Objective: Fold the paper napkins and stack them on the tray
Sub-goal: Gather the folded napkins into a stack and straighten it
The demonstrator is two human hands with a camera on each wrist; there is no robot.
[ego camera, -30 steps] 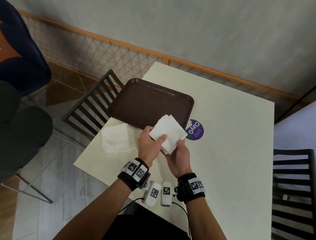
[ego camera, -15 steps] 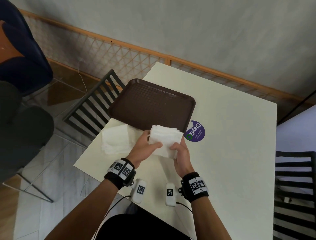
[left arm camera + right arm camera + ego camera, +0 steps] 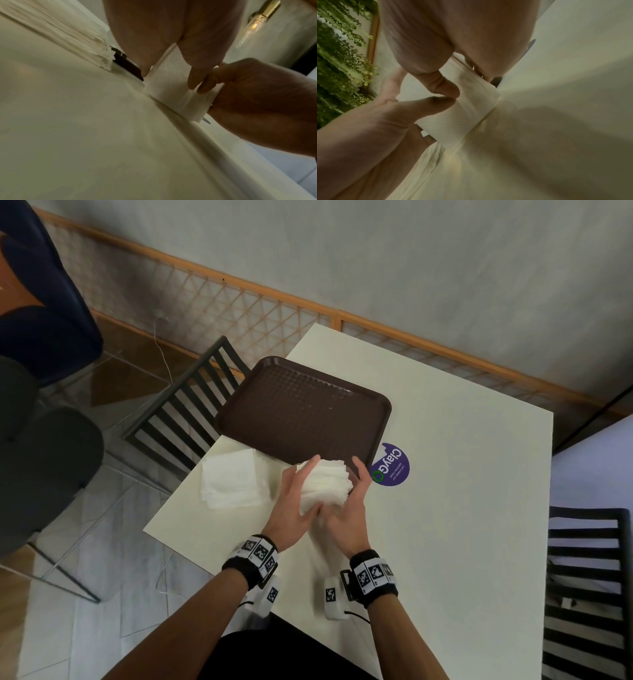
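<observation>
We see the left hand and right hand raised edge-on, palms facing, fingers curled round a white folded paper napkin bundle standing between them on the cream table. Beyond the fingertips lies the brown plastic tray; the bundle's far edge perhaps touches it.
</observation>
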